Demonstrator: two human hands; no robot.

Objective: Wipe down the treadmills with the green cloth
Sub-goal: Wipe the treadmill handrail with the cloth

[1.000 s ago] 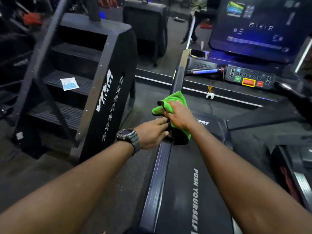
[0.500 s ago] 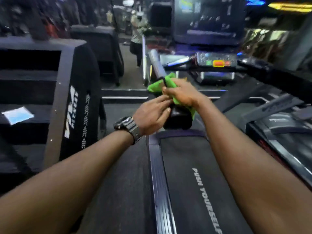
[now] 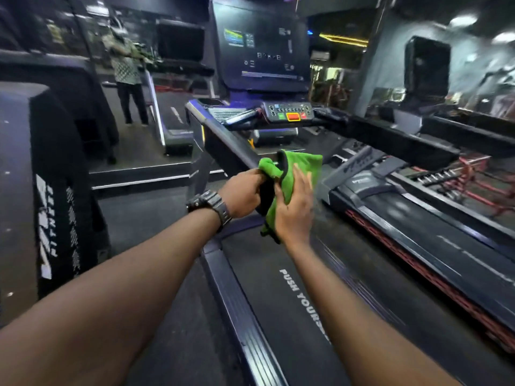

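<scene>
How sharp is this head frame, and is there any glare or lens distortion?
Head view: dim gym light; the green cloth and belt lettering read clearly; the right-hand treadmill and ceiling lights smear with motion blur; the wide lens bends the edges; the console screen glows without washing out.

On the treadmill belt (image 3: 278, 316) below us we read white capitals, "PUSH YOURS", the rest of the word passing under our right forearm. The dark machine (image 3: 55, 218) at the left carries white lettering running up its side panel (too slanted and blurred for us to spell out). The console screen (image 3: 260, 48) shows small figures and icons, none of which we can read.
</scene>
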